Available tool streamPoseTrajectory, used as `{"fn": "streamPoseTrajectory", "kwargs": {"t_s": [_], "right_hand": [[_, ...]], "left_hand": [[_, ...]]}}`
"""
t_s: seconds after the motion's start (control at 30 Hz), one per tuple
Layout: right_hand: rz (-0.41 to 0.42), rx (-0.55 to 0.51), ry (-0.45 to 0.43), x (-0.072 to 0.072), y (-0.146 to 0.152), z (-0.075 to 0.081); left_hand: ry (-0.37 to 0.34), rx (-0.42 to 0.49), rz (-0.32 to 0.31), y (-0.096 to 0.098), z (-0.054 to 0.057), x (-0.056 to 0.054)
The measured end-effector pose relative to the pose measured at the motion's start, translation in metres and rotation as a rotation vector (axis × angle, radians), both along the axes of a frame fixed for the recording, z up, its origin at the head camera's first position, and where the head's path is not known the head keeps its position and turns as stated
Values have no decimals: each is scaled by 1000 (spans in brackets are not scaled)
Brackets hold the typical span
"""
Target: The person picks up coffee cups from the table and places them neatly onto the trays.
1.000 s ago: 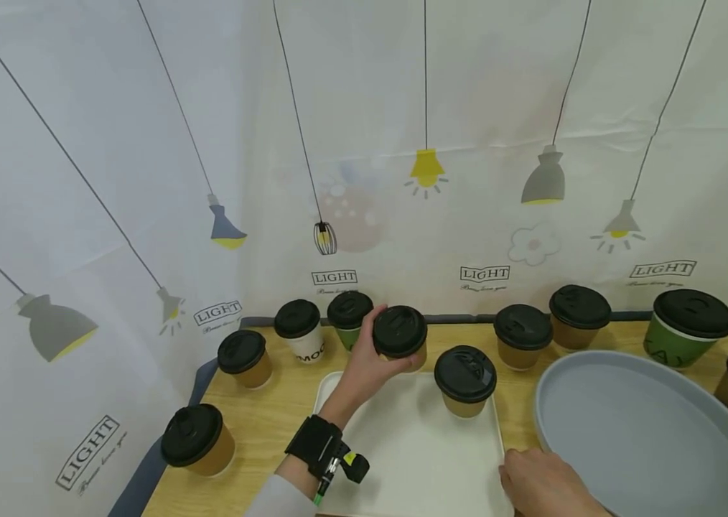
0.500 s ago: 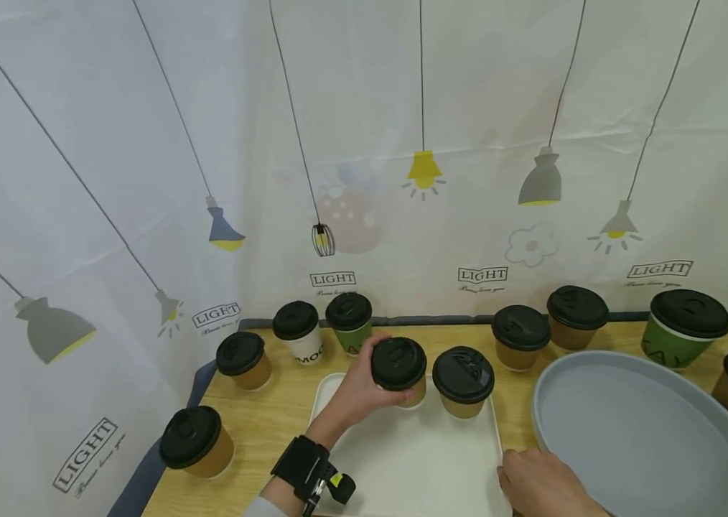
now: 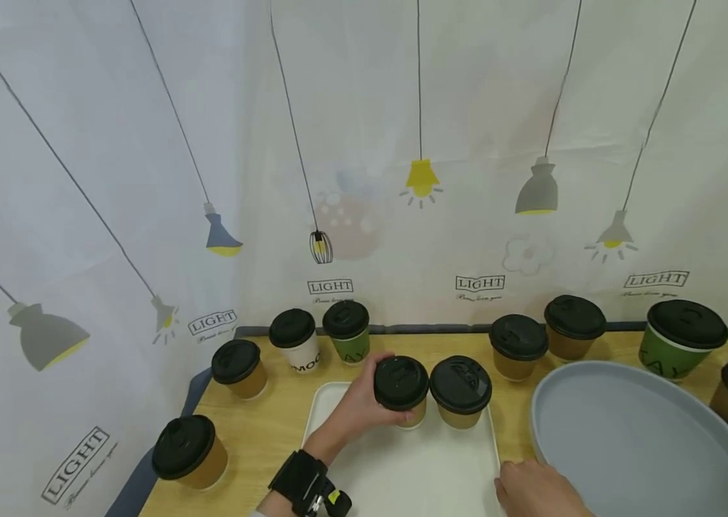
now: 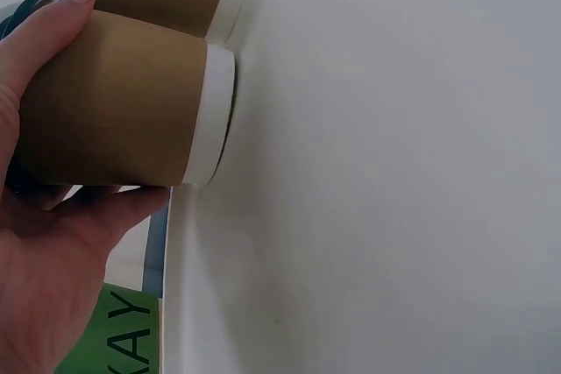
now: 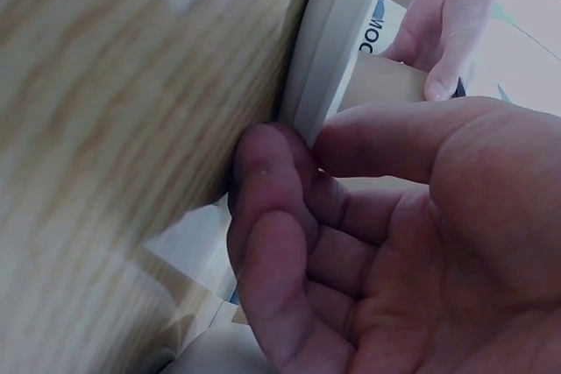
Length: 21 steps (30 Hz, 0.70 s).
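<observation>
With thumb and fingers around it, my left hand (image 3: 364, 402) grips a brown paper coffee cup (image 4: 114, 102) with a black lid (image 3: 401, 383). The cup is upright at the far part of a white tray (image 3: 428, 474), its base right at the tray's surface. Close beside it on the right stands another brown lidded coffee cup (image 3: 461, 391), also on the tray. At the tray's near right edge, my right hand (image 3: 538, 490) pinches the rim (image 5: 337, 37) between thumb and curled fingers (image 5: 267, 181).
A round grey tray (image 3: 648, 445) lies to the right. Behind the white tray stand a white cup (image 3: 303, 355) and a green cup (image 3: 352, 347). Brown cups (image 3: 191, 451) line the left side; several more cups stand right and back. A printed cloth (image 3: 364, 143) hangs behind the table.
My left hand has brought the gripped coffee cup from beyond the white tray's far edge toward me and down onto the tray, beside the other cup. The right hand stays at the tray's rim.
</observation>
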State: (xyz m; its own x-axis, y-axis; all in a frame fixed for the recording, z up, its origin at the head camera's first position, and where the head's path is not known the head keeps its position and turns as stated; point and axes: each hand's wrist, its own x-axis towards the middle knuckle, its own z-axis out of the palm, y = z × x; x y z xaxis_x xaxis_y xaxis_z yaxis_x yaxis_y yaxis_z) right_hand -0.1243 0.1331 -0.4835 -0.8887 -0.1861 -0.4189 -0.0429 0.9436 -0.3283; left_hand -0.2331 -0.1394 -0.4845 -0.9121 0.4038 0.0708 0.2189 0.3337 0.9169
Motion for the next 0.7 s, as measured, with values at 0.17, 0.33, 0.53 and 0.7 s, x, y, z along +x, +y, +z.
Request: {"fn": "streamPoseTrajectory", "kwargs": {"t_s": [0.17,0.33,0.53,0.7], "right_hand": [[-8,11,-15,0,0,-7],[-19,6,-4,-3,0,-13],[-8,4,-4,2,-3,-5],[-4,-2,-8,3,-2,0]], "left_hand": [[1,-23,-3,1,-2,1],[19,-21,-15,-2,-3,0],[20,-22,-22,-5,-4,1],[12,-47,-4,-3,-3,0]]}}
